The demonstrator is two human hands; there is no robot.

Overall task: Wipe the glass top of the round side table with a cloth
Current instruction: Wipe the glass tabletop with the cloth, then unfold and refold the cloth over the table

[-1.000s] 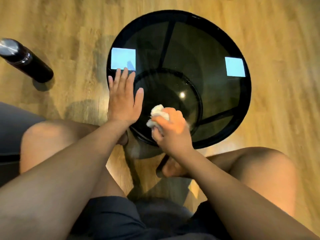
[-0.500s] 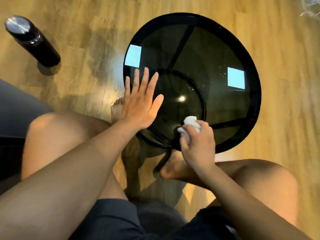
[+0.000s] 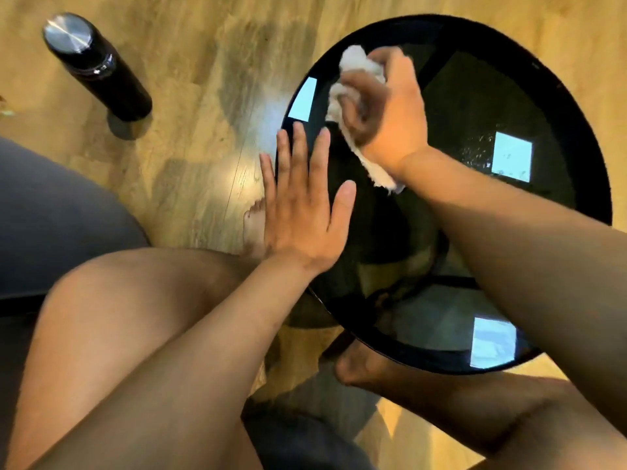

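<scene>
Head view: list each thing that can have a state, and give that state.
glass top: specks at its right side.
white cloth: bunched, pressed on the glass top.
right hand: grips the white cloth.
left hand: flat, fingers straight, at the glass top's edge.
black bottle: upright, capped.

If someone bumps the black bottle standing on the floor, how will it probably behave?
The black bottle stands upright, tall and narrow, so it would probably tip easily. Being round, it would likely roll across the smooth wooden floor.
</scene>
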